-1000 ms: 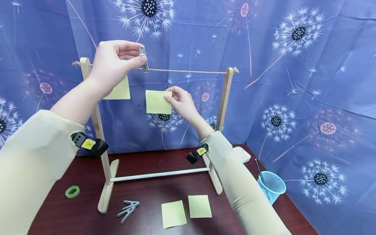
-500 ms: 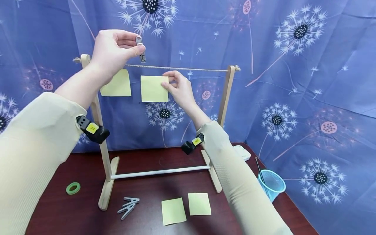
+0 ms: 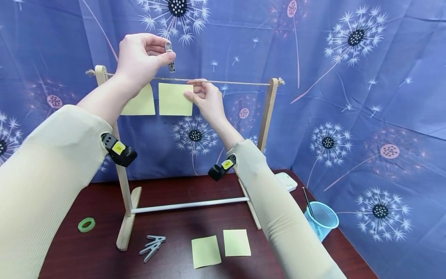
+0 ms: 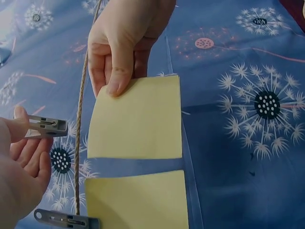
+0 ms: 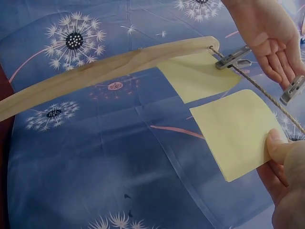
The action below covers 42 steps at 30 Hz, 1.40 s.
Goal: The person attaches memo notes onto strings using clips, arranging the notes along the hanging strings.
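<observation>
High over the rope (image 3: 230, 82), my left hand (image 3: 139, 58) pinches a grey clothespin (image 3: 169, 56) between thumb and fingers. My right hand (image 3: 209, 100) grips a yellow sticky note (image 3: 174, 100) by its right edge, thumb in front, with the note's top close under the rope. Beside it to the left hangs another yellow note (image 3: 142, 102), partly behind my left forearm. In the right wrist view, a second grey clothespin (image 5: 232, 58) clips that hanging note to the rope near the wooden post. A narrow gap separates the two notes in the left wrist view.
The rope spans a wooden rack (image 3: 122, 174) with a white rod (image 3: 191, 204) low across it. On the table lie two yellow notes (image 3: 206, 252), grey clothespins (image 3: 152, 244) and a green tape roll (image 3: 86, 224). A blue mesh cup (image 3: 322, 221) stands at right.
My right hand has raised the note and brought it left, up to the rope and beside the hanging note. My left hand has risen slightly, still holding the clothespin.
</observation>
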### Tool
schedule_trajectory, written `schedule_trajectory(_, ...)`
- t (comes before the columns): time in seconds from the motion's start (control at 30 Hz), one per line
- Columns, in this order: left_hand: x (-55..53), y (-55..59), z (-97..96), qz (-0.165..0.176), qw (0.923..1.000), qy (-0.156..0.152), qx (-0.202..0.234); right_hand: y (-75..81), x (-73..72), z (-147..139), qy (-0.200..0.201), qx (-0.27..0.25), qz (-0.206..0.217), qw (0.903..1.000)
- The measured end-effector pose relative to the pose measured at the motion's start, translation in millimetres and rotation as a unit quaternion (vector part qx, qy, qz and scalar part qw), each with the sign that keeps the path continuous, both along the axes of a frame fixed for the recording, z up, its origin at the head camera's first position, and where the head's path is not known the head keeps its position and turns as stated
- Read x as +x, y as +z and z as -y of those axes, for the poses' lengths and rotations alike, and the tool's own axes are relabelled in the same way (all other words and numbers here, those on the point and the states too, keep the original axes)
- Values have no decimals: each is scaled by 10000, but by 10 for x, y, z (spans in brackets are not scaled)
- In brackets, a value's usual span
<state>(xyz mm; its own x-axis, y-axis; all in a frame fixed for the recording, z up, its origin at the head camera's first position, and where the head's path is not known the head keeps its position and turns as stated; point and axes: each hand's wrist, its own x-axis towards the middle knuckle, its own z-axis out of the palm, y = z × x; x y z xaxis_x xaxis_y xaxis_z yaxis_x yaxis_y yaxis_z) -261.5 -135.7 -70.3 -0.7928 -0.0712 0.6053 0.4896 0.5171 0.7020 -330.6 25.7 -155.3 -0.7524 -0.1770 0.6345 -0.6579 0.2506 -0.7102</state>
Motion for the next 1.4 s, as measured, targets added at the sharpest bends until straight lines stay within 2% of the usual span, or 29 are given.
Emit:
schedule_trajectory(0.1, 0, 6, -22, 49, 9999, 7, 99, 9, 3, 17, -39, -164, -60, 9998)
schedule_trajectory(0.23, 5, -6, -46, 159, 9998, -53, 134, 10, 2, 40, -70, -458, 59, 9989)
schedule_trajectory(0.37, 14, -20, -63, 137, 9999, -74, 55, -2, -5, 55, 81, -784, 362, 9962)
schedule_trajectory(0.53, 15, -25, -78, 96, 9997, 77, -220, -26, -11, 62, 374, -1041, 410, 9930)
schedule_trajectory(0.67, 12, -31, -77, 5, 9996, 158, -254, -36, -17, 62, 476, -1168, 434, 9911)
schedule_trajectory(1.1, 36, -60, -70, -133, 9995, 196, 215, -47, -30, 66, 541, -1353, 427, 9884)
schedule_trajectory(1.4, -19, -76, -82, 15, 9995, 300, 4, -53, -24, 68, 637, -1547, 350, 9853)
